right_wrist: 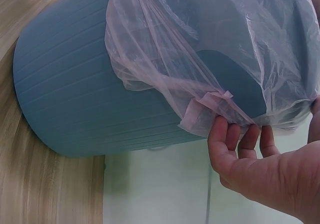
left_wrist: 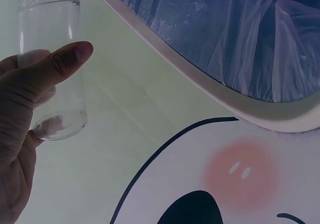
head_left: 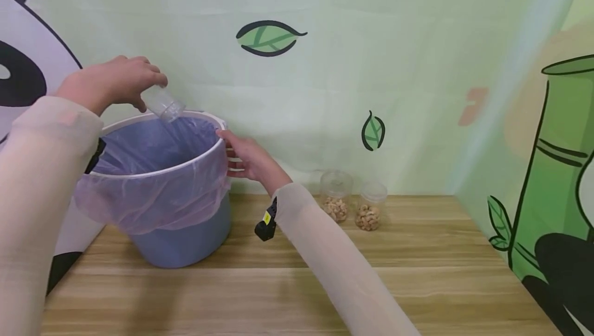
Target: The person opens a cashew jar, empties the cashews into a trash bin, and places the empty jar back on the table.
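My left hand [head_left: 118,83] grips a clear jar [head_left: 164,105] above the bin's opening. The jar is tilted, its lidless threaded mouth pointing down and right; in the left wrist view its walls look see-through, with small specks near the base. A blue trash can [head_left: 181,248] stands at the left, lined with a thin pinkish plastic bag [head_left: 162,202] folded over its rim. My right hand [head_left: 248,158] holds the bin's right edge, thumb at the white rim [head_left: 221,126]. Its bent fingers [right_wrist: 225,139] touch the bag outside. The bin's bottom is hidden.
Two clear jars holding nuts, the left one [head_left: 336,207] and the right one [head_left: 369,215], stand on the wooden table [head_left: 297,300] near the back wall. A printed green cloth [head_left: 403,42] hangs behind the table and along its sides.
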`<state>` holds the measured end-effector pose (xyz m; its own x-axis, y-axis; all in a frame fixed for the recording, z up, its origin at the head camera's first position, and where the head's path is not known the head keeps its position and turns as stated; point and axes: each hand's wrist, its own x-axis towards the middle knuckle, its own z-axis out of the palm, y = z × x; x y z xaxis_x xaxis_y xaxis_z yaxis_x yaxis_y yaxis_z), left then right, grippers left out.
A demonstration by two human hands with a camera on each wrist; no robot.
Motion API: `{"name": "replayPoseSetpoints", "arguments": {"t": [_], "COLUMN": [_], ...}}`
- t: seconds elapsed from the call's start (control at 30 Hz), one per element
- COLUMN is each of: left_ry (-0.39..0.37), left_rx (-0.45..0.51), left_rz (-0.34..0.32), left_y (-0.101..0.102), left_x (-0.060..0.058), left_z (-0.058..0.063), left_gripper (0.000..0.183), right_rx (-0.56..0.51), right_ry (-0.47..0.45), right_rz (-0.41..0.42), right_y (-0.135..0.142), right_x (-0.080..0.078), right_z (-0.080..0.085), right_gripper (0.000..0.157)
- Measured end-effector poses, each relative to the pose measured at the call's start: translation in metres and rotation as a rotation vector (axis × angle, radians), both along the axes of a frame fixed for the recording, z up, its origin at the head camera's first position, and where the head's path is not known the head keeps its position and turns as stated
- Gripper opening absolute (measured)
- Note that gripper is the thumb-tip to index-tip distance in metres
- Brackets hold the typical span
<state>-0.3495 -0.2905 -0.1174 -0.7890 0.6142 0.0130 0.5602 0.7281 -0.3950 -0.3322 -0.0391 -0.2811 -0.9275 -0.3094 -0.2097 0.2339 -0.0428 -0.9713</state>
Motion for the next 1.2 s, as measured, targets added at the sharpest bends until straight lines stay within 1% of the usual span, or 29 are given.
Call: {"name": "replayPoseSetpoints", "arguments": {"t": [0.1, 0.2, 0.27, 0.43, 0.57, 0.77, 0.93, 1.03, 1.2], "left_ry": [0.007, 0.016, 0.016, 0.009, 0.013, 0.049, 0.102, 0.133, 0.158], "left_rx": [-0.007, 0.008, 0.048, 0.189, 0.273, 0.369, 0.409, 0.435, 0.532], "left_rz": [0.0, -0.007, -0.018, -0.069, -0.074, -0.061, -0.08, -0.058, 0.034], "left_y": [0.001, 0.0, -0.002, -0.003, -0.003, 0.0, 0.005, 0.008, 0.011], "left_x": [-0.001, 0.0, 0.002, 0.006, 0.011, 0.015, 0.016, 0.018, 0.022], "left_z": [0.0, -0.001, -0.002, -0.004, -0.004, -0.001, 0.0, 0.003, 0.009], "left_gripper": [0.067, 0.067, 0.067, 0.067, 0.067, 0.069, 0.068, 0.068, 0.068], "right_rx": [-0.004, -0.006, -0.008, -0.01, -0.003, -0.004, 0.006, 0.016, 0.011], "right_ry": [-0.005, -0.003, 0.0, 0.01, 0.013, 0.014, -0.011, -0.001, 0.018], "right_rz": [-0.004, -0.005, -0.002, -0.001, 0.004, 0.002, -0.01, -0.011, -0.015], "right_y": [0.0, -0.002, -0.003, -0.007, -0.008, -0.008, -0.005, -0.004, -0.005], "right_x": [0.0, -0.001, -0.001, -0.002, -0.003, -0.004, -0.003, -0.004, -0.007], "right_z": [-0.001, -0.003, -0.004, -0.006, -0.005, -0.003, -0.003, -0.002, 0.0], "right_gripper": [0.058, 0.059, 0.059, 0.06, 0.061, 0.062, 0.061, 0.062, 0.064]}}
